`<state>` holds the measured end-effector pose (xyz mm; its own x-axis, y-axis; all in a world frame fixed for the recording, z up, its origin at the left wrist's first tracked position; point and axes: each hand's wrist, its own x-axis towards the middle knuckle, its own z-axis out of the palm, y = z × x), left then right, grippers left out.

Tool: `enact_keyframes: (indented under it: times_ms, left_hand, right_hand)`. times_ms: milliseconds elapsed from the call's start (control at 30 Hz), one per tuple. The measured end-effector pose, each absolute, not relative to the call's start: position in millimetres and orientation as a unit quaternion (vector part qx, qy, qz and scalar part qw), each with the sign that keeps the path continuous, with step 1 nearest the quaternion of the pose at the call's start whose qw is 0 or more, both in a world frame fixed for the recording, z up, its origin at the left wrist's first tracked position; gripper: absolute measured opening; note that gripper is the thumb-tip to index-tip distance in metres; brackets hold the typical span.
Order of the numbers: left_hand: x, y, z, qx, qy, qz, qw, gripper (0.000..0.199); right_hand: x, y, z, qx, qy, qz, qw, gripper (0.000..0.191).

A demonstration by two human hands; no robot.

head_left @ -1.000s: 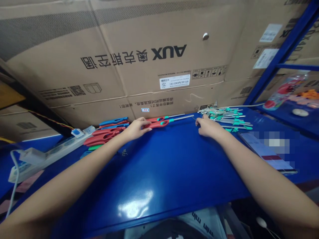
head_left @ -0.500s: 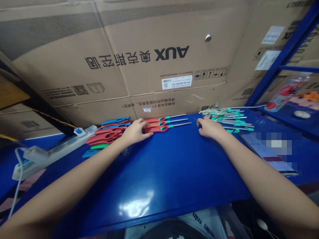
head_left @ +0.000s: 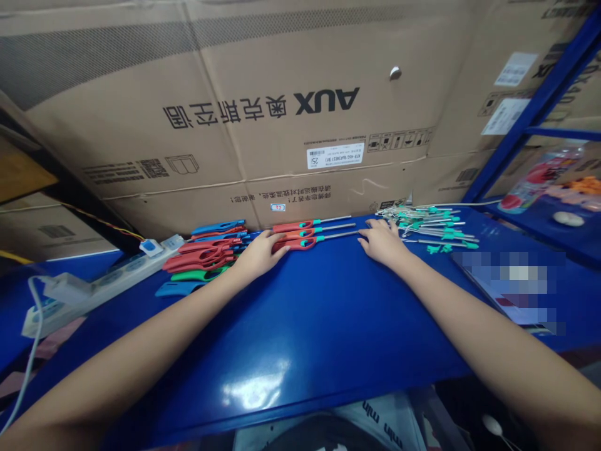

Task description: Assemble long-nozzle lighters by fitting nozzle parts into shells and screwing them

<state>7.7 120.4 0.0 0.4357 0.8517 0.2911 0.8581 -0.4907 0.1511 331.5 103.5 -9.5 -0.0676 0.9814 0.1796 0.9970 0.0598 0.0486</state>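
Three lighters with red and orange handles (head_left: 300,243) and long metal rods lie side by side on the blue table (head_left: 282,326). My left hand (head_left: 264,252) rests at their handle ends, thumb and fingers apart around them. At the rod tips is my right hand (head_left: 382,241), its fingers spread and touching or very near the tips. Just right of it lies a pile of metal rods with green parts (head_left: 441,232) and thin wires. Left of my left hand are several loose handle shells, red (head_left: 200,258), blue (head_left: 178,288) and green.
A large cardboard sheet (head_left: 225,150) stands behind the table. On the left lies a white power strip (head_left: 113,285) with plugs. A flat device (head_left: 511,294), partly blurred, lies at the right. Beyond it are a blue frame (head_left: 530,113) and a bottle (head_left: 535,178).
My right hand has shifted slightly left to the rod tips and its fingers have spread; the thin pin seen at its fingertips no longer shows. My left hand has barely moved.
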Motion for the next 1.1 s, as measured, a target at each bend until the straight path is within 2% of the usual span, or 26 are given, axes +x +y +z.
enact_keyframes:
  times_ms: [267,467,633,1100]
  left_hand:
    - [6.7,120.3,-2.5,-0.847,-0.506,-0.153,0.052,0.044]
    - [11.8,104.0,-0.8,-0.853,-0.492,-0.139,0.102,0.045]
    - [22.9,87.4,-2.8,-0.876,-0.457,-0.115,0.098,0.051]
    - [27.3,83.0,-7.4,-0.881,-0.457,-0.098,0.073,0.059]
  right_hand:
    - [332.8,106.8,-16.1,-0.668,-0.735,-0.092,0.075,0.037]
    - [327.5,101.1,-11.3,-0.617,-0.778,-0.079,0.092,0.047]
    - [319.3,94.7,-9.5,-0.558,-0.825,-0.052,0.078,0.048]
    - [319.8,92.6,-6.7,-0.57,-0.819,-0.047,0.052,0.052]
